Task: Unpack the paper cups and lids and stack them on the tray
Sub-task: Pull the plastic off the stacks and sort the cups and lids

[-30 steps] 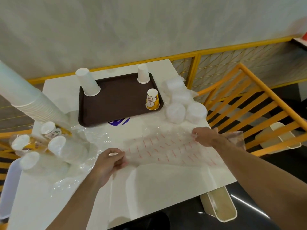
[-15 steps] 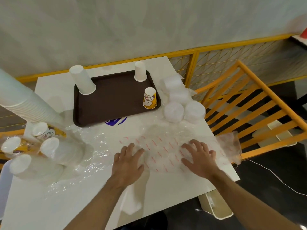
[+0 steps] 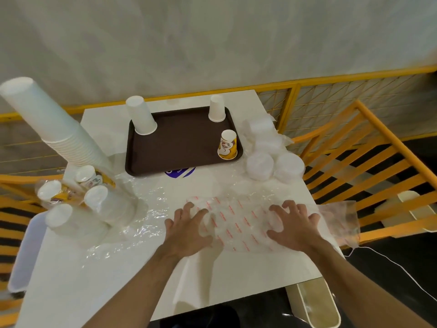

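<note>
White paper cups in a tall nested stack (image 3: 54, 129) lean over the worktop's (image 3: 248, 275) left edge. Below it, several wrapped sleeves of cups (image 3: 78, 207) lie on their sides at the left edge, bases toward the camera. Loose clear wrapping (image 3: 142, 209) spreads between them and the near centre.

At the far centre sits the brown tray (image 3: 182, 143), holding three inverted cups: a tall white cup (image 3: 141, 118) at its far left corner, a small white cup (image 3: 216, 111) at its far right corner, and a printed yellow cup (image 3: 227, 144) at its near right corner.

Toward the near edge, the left hand (image 3: 189, 229) rests on a printed plastic bag (image 3: 238, 218), fingers spread and bent, tips pressing the film. The right hand (image 3: 292, 227) presses the same bag likewise; neither clearly holds anything. The bag's end (image 3: 340, 221) overhangs the right edge.

Bagged lids (image 3: 272, 155) are heaped along the right edge, just beside the tray.

Judgement: the bag is being flattened or cleared, with stacking barely begun. The next move calls for setting the film aside, then opening a sleeve or the lids. The slippery wrapping clutters the path to the tray, and the leaning stack could topple if nudged.
</note>
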Demonstrator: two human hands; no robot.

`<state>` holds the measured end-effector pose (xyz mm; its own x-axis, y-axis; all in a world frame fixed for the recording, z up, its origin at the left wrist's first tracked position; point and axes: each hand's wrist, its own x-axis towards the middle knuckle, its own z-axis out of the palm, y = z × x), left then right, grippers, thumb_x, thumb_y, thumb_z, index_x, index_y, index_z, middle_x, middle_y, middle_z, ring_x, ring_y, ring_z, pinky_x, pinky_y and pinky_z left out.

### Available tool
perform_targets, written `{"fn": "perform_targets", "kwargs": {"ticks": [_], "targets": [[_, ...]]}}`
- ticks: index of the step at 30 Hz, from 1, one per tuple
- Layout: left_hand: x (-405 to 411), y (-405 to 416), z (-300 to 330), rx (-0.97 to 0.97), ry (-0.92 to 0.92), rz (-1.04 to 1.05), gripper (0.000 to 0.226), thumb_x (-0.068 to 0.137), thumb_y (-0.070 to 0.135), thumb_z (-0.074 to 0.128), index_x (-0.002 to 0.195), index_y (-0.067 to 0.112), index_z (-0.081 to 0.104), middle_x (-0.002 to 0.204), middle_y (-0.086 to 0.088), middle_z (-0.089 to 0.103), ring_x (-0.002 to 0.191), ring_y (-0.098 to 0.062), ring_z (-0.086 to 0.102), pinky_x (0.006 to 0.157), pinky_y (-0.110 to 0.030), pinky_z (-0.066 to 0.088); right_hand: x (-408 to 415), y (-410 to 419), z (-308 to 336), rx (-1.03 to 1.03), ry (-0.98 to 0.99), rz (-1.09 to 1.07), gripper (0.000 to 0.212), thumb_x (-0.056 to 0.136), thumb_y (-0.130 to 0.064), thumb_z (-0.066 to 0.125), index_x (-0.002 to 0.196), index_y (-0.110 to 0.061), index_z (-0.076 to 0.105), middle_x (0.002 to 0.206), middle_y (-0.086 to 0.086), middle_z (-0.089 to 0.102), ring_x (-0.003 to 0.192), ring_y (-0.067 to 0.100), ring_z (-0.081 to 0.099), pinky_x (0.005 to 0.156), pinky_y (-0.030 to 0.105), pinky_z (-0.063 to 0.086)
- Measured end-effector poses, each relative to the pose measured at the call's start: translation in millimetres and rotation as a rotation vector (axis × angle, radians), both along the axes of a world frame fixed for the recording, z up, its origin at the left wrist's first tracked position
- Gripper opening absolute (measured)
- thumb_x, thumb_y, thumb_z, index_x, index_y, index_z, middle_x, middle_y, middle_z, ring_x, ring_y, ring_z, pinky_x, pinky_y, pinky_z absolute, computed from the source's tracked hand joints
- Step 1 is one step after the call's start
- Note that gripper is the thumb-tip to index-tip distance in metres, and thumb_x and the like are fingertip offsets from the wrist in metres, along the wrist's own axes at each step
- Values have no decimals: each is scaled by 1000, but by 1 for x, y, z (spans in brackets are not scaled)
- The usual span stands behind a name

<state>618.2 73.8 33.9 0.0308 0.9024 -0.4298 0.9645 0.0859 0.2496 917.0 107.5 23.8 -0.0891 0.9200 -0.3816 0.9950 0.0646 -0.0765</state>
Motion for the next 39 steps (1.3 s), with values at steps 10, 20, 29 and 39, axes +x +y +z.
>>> {"fn": "perform_targets", "kwargs": {"ticks": [10, 20, 29, 39], "targets": [[-66, -46, 64, 485, -344, 354, 20, 89, 12, 61, 100, 25, 72, 109, 10, 65, 106, -15, 54, 89, -20, 35, -122, 21, 56, 62, 494, 109, 22, 91, -18, 59, 106, -33, 63, 98, -14, 65, 85, 11, 59, 74, 24, 46], [-229, -47, 97, 638, -178, 550, 39, 92, 31, 63, 130, 23, 60, 144, 0, 51, 135, -23, 39, 112, -46, 35, -338, 59, 111, 43, 806, 331, 38, 83, -13, 69, 120, -22, 64, 101, -5, 59, 76, 6, 52, 80, 25, 48], [-301, -37, 61, 305, 10, 296, 93, 80, 81, 36, 155, 27, 20, 166, 2, 8, 153, -20, 7, 121, -47, 15, -475, 95, 90, -191, 430, 440, 87, 71, -28, 80, 147, -26, 36, 139, 6, 47, 123, 27, 52, 96, 36, 50], [-307, -37, 64, 220, 13, 255, 88, 88, 76, 37, 157, 31, 7, 167, 4, -7, 153, -18, -7, 122, -47, 2, -480, 98, 78, -153, 406, 287, 57, 65, -33, 83, 116, -30, 56, 108, -1, 58, 95, 21, 59, 75, 33, 53]]}}
